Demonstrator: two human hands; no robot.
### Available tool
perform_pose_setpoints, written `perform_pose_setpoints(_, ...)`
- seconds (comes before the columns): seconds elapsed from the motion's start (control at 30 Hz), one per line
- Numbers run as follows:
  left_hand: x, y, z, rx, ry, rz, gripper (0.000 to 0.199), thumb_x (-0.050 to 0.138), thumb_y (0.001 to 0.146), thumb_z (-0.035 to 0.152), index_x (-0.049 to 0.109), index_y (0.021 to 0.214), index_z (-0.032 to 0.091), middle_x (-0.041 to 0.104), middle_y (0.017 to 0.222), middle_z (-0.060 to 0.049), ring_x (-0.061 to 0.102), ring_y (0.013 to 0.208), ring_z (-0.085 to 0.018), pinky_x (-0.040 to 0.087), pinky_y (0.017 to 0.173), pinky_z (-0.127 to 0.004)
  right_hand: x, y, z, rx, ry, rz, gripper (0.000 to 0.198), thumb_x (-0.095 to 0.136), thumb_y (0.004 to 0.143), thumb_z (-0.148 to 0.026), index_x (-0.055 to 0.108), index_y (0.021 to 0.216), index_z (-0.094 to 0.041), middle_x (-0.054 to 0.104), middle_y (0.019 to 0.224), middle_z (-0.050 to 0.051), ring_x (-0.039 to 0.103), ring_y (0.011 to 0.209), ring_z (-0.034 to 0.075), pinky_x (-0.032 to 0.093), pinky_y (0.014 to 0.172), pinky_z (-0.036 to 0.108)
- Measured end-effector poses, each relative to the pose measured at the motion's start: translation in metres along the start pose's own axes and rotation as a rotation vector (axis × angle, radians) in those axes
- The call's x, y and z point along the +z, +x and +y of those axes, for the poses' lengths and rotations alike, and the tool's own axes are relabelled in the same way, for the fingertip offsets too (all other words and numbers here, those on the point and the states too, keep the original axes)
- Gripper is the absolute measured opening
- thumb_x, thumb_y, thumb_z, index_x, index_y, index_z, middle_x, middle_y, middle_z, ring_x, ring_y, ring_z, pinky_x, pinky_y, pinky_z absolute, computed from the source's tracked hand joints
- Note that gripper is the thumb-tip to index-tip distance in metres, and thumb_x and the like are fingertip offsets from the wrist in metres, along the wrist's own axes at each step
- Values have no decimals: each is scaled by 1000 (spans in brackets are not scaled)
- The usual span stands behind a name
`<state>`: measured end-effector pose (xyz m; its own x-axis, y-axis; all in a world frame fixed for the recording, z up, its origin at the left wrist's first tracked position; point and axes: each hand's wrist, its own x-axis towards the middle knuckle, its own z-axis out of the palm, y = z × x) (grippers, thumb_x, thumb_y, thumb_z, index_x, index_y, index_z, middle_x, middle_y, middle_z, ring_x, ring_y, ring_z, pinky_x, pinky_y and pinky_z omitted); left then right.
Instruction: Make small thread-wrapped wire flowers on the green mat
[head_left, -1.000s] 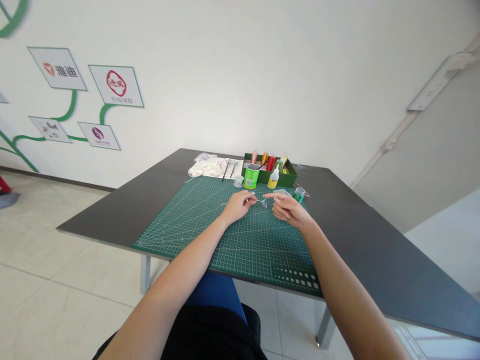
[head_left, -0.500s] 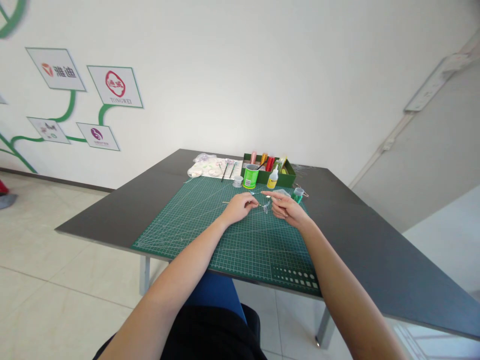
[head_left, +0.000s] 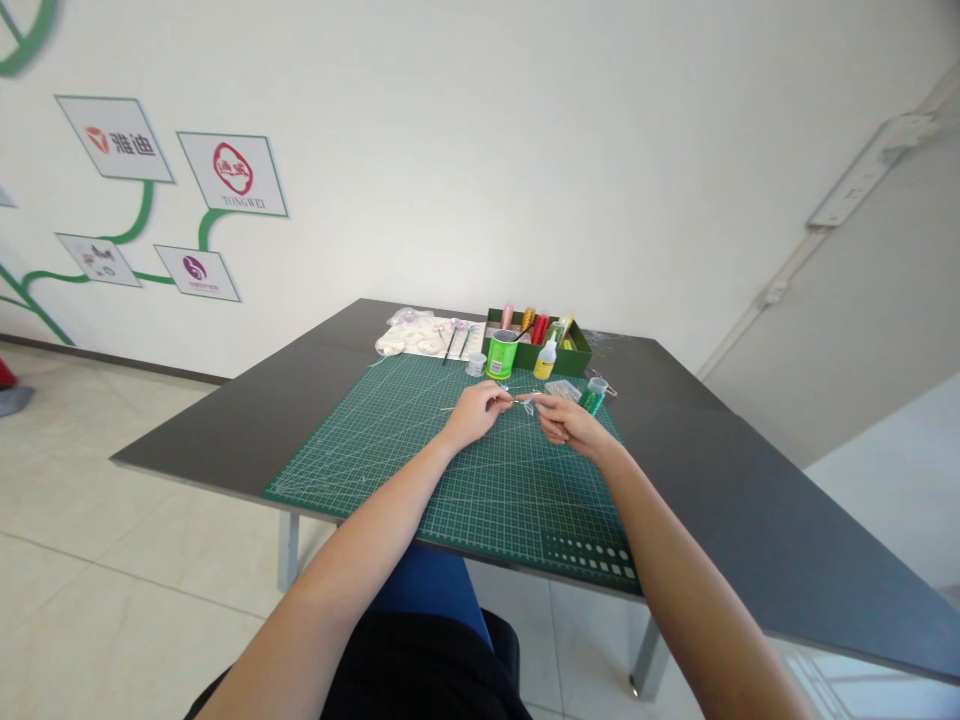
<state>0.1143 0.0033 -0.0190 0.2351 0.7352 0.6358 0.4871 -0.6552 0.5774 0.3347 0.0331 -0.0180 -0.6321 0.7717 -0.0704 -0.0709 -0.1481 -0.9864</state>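
Note:
My left hand (head_left: 478, 412) is closed in a pinch on a thin stem, whose pale end shows left of the hand. At the stem's other end is a small pale blue, see-through petal-like piece (head_left: 528, 408). My right hand (head_left: 571, 424) meets it from the right, fingers closed, with the forefinger stretched along the stem close to my left fingertips. The fingers partly hide the petal piece. Both hands are above the green cutting mat (head_left: 517, 485). Just beyond them, another small bluish piece (head_left: 503, 387) lies on the mat.
Behind the hands stand a green can (head_left: 501, 357), a glue bottle (head_left: 546, 358) and a small clear cup (head_left: 475, 365). A dark green box (head_left: 577, 361) holds several colored tubes. Right of them lies a green glitter tube (head_left: 593, 397). Brushes (head_left: 450, 344) rest on white paper.
My right hand has moved left and slightly down, bringing its forefinger to the stem and petal piece by my left fingertips. My left hand has shifted only slightly.

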Motion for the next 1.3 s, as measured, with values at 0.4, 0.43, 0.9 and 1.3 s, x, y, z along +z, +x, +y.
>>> perform_pose_setpoints(0.4, 0, 1, -4, -107, -86, 111, 11, 67, 84, 12, 75, 89, 17, 70, 83, -4, 60, 72, -14, 47, 72, -27, 3, -1, 0, 43, -12, -45, 51, 68, 86, -36, 57, 127, -8, 37, 37, -12, 19, 34, 6, 18, 36, 19)
perform_pose_setpoints(0.43, 0, 1, -5, -114, -93, 115, 11, 66, 85, 13, 75, 90, 17, 70, 84, -4, 60, 72, -14, 47, 72, -27, 3, -1, 0, 44, -14, -49, 51, 68, 86, -35, 57, 128, -8, 37, 37, -12, 19, 34, 6, 18, 37, 20)
perform_pose_setpoints(0.9, 0, 4, -15, -265, -294, 144, 10, 70, 79, 17, 75, 86, 13, 71, 78, -4, 57, 63, -12, 46, 66, -25, 8, -6, -3, 9, 35, -109, 47, 65, 89, -31, 58, 131, -11, 35, 39, -12, 19, 35, 6, 18, 38, 20)
perform_pose_setpoints(1.3, 3, 5, -21, -369, -523, 207, 19, 72, 76, 26, 74, 89, 13, 67, 74, -3, 50, 53, -8, 42, 53, -22, -2, -1, -2, -127, 80, 43, 37, 68, 86, -32, 61, 119, -16, 34, 43, -12, 25, 37, 7, 24, 39, 21)
